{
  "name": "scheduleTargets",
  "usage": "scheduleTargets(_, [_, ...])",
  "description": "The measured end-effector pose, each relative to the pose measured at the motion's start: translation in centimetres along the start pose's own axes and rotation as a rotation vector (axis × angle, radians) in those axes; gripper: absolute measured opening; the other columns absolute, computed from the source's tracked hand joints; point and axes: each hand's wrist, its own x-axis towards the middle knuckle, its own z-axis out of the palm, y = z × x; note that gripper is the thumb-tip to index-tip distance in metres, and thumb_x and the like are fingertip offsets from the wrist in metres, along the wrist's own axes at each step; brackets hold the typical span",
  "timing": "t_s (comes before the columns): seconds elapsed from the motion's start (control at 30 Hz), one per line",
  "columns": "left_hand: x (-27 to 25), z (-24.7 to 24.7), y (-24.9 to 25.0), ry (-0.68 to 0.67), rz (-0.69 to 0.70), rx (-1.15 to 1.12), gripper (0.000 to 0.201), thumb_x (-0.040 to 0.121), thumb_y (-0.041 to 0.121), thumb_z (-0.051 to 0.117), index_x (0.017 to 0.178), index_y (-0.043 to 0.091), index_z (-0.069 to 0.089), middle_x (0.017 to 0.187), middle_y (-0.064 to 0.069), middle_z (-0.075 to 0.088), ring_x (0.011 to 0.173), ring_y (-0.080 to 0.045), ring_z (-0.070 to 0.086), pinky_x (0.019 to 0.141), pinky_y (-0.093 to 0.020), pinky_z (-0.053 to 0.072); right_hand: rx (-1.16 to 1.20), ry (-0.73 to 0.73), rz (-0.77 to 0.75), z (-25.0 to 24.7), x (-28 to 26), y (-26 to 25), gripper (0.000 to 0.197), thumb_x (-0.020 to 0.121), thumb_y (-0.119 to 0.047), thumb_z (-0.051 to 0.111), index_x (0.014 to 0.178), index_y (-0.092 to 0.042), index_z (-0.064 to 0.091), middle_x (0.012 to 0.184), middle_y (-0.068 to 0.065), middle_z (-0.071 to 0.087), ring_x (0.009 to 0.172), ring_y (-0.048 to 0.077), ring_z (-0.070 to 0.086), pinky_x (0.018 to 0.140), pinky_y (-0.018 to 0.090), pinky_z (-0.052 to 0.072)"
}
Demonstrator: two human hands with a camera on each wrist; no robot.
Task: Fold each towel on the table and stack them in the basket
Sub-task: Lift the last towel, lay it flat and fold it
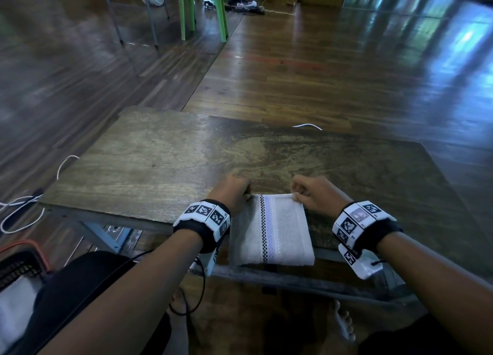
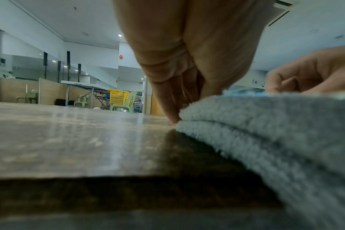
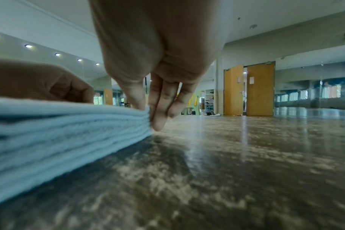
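Towel (image 1: pixel 272 232): pale grey-white terry, folded to a thick multi-layer rectangle, checkered black band + lilac stripe running down the top face. Lies flat at near edge of worktop (image 1: pixel 149 162), near end slightly overhanging. Left hand (image 1: pixel 231 192) pinches far-left corner; right hand (image 1: pixel 312 192) pinches far-right corner, thumb on top, fingers (image 3: pixel 158 109) against layered edge. Basket (image 1: pixel 18 264) on floor, lower left, w/ white cloth inside.

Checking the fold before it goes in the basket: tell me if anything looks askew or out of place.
Nothing looks damaged. The folded towel lies square, both hands pinching its far corners, but its near edge overhangs the table edge slightly.
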Motion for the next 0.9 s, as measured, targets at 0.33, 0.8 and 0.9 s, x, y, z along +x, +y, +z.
scheduleTargets(0.33, [-3.7,3.0,2.4,0.163,0.135,0.13,0.033,0.094,0.026,0.039,0.125,0.021,0.049,0.133,0.001,0.052,0.122,-0.018,0.047,0.105,-0.035,0.027,-0.507,0.093,-0.074,1.4,-2.4,-3.2,0.024,0.087,-0.016,0.054,0.106,-0.014,0.069,0.118,0.007,0.053,0.107,0.023,0.049,0.082,0.035,0.039])
scheduleTargets(0.8, [-3.7,6.8,2.1,0.029,-0.059,0.067,0.062,0.098,0.047,0.014,0.149,0.015,-0.001,0.158,-0.001,-0.007,0.145,-0.014,-0.012,0.115,-0.04,-0.01,-0.184,-0.106,0.289,5.2,-4.5,-3.9,0.058,0.099,-0.047,0.014,0.15,-0.023,0.001,0.159,-0.006,-0.005,0.146,0.018,-0.002,0.117,0.044,0.008])
scheduleTargets(0.9, [-3.3,6.6,1.9,0.031,-0.09,0.023,0.062,0.098,0.046,0.014,0.149,0.015,-0.001,0.158,-0.001,-0.009,0.144,-0.014,-0.013,0.116,-0.043,-0.01,-0.166,-0.089,0.322,5.8,-4.3,-3.4,0.059,0.098,-0.047,0.012,0.15,-0.023,-0.004,0.158,-0.006,-0.01,0.146,0.018,-0.009,0.118,0.046,0.002])
